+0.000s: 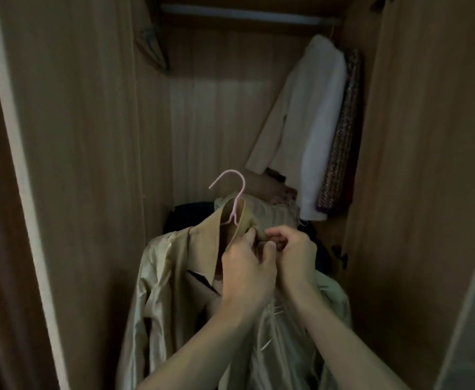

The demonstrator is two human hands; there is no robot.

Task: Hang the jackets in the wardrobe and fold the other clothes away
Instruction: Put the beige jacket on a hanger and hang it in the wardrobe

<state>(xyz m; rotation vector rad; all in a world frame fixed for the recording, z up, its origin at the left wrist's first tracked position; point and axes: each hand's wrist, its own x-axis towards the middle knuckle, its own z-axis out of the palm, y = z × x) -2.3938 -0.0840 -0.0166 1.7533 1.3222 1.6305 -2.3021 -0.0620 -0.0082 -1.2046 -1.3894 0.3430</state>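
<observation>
A beige jacket (174,277) with shiny lining hangs on a pink hanger (235,192) in front of the open wardrobe. The hanger's hook sticks up free above the collar, well below the rail (242,16). My left hand (247,271) grips the jacket's collar edge at the front. My right hand (295,251) pinches the same collar fold just to the right, fingertips touching the left hand's. The hanger's shoulders are hidden inside the jacket.
A white jacket (312,122) and a patterned garment (340,136) hang from the rail at the right. Dark and pale clothes (275,209) lie piled on the wardrobe floor behind. Wooden doors stand open at left (75,164) and right (428,164).
</observation>
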